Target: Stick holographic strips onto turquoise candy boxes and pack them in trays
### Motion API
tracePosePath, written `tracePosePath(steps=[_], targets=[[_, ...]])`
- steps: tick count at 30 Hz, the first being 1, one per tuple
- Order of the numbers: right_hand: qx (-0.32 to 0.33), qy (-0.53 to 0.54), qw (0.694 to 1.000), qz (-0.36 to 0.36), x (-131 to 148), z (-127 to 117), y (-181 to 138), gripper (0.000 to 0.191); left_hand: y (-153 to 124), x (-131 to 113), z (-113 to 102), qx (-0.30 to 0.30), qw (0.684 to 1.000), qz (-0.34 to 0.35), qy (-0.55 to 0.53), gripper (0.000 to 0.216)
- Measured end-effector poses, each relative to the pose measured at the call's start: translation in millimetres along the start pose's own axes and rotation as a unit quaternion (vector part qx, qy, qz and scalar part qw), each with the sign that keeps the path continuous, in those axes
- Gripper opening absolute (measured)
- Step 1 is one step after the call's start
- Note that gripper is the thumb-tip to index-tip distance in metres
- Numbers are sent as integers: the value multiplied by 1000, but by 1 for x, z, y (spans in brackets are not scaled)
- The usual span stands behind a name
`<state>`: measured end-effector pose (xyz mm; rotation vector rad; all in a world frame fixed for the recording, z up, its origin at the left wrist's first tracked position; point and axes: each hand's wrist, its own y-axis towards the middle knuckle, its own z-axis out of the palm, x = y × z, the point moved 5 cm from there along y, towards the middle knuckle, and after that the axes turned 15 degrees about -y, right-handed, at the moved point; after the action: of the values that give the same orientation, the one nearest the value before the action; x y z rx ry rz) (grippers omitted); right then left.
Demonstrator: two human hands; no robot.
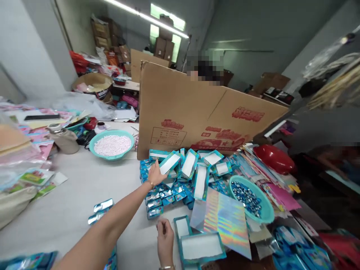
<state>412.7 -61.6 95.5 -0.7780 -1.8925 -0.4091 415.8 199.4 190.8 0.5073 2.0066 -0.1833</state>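
Observation:
My left hand (155, 174) is stretched far out over the white table (84, 187) and pinches the edge of a small teal open box (169, 162) in a heap of the same boxes (194, 174). My right hand (165, 240) rests near the front edge with its fingers curled, beside a teal tray with a white insert (201, 246). I cannot make out anything in it. A holographic sheet (225, 219) lies just right of it. Filled teal packs (157, 198) are stacked below the heap.
A large flattened cardboard box (202, 112) stands behind the heap, with a person behind it. A teal bowl of white pieces (111, 144) sits at the left, and a teal bowl of shiny blue pieces (249, 198) at the right. Silvery packs (99, 210) and a red dish (274, 158) lie nearby.

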Motion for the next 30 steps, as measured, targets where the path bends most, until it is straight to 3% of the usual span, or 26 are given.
tracePosePath(steps=[3,5,6,9,11,13,15,18,20,22,25,27,30], targets=[[13,9,1000,25,-22,-43,-1,39,-75,4,-27,-88,995,20,-37,100],[17,6,998,54,-37,-72,2,46,-155,18,-38,-161,985,-22,-52,102],[26,3,997,67,-44,-83,4,48,-198,27,-38,-195,977,-75,-46,104],[110,1,990,88,-57,-91,0,52,-316,50,-11,-251,934,-255,-6,111],[225,-4,970,89,-58,-73,-12,54,-364,62,18,-257,898,-355,20,110],[345,-32,934,89,-59,-44,-30,55,-381,73,45,-249,877,-409,42,105],[415,-83,902,81,-64,-14,-46,56,-381,82,62,-231,870,-431,60,94],[426,-146,891,57,-74,20,-54,57,-384,89,71,-202,869,-450,50,83],[417,-162,893,51,-81,29,-53,59,-400,84,66,-182,892,-414,19,86],[402,-175,897,53,-84,25,-53,62,-427,71,49,-171,929,-329,-7,89],[374,-133,917,40,-74,10,-66,63,-474,60,-3,-200,954,-224,-11,86],[379,-55,924,19,-59,9,-87,63,-494,75,-44,-245,945,-218,-9,85],[400,50,915,-5,-36,34,-129,69,-494,126,-84,-292,926,-231,-67,77]])
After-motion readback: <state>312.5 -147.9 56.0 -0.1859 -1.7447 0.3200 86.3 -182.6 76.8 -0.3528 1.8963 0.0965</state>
